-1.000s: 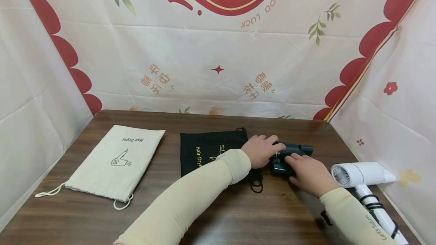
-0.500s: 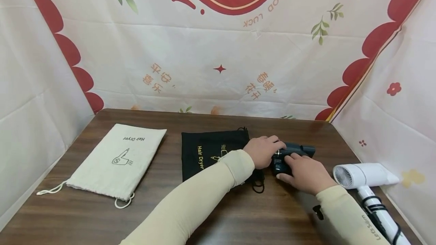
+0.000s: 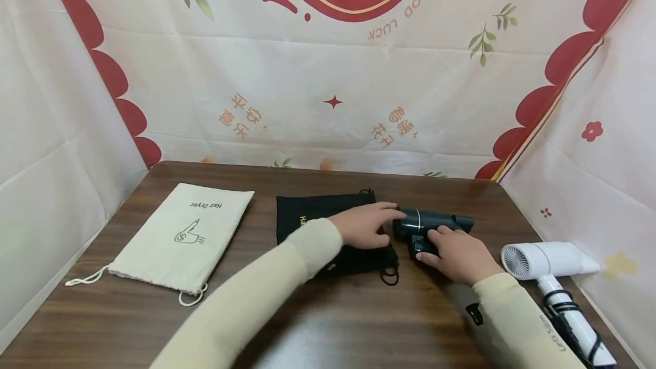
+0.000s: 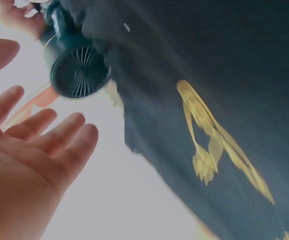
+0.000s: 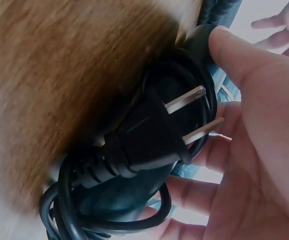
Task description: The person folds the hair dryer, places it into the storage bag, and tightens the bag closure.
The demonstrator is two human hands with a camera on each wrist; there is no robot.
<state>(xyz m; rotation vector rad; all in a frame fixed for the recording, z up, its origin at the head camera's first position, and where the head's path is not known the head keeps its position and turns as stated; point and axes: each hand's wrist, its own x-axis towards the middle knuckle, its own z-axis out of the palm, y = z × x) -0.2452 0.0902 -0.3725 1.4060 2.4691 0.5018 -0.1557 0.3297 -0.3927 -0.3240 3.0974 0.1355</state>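
Observation:
A dark green-black hair dryer (image 3: pixel 433 220) lies at the right of the table's middle. My right hand (image 3: pixel 456 255) holds it near the handle, thumb on one side and fingers on the other. In the right wrist view, a black two-pin plug (image 5: pixel 144 132) and its coiled cord show against the handle. My left hand (image 3: pixel 361 226) hovers over the black drawstring bag (image 3: pixel 353 261), its fingers stretched toward the dryer's round vented end (image 4: pixel 79 72). A gap shows between those fingers and the dryer in the left wrist view.
A white hair dryer (image 3: pixel 550 261) with its cord wound round the handle lies at the right edge, near the fabric side wall (image 3: pixel 605 187). On the left is a cream drawstring bag (image 3: pixel 205 232) printed "Hair Dryer". Patterned fabric (image 3: pixel 307 73) hangs behind the wooden table (image 3: pixel 359 323).
My left hand has come off the dark hair dryer and moved left over the black bag, uncovering the dryer's vented end. The right hand stays at the handle, its thumb now on the near side.

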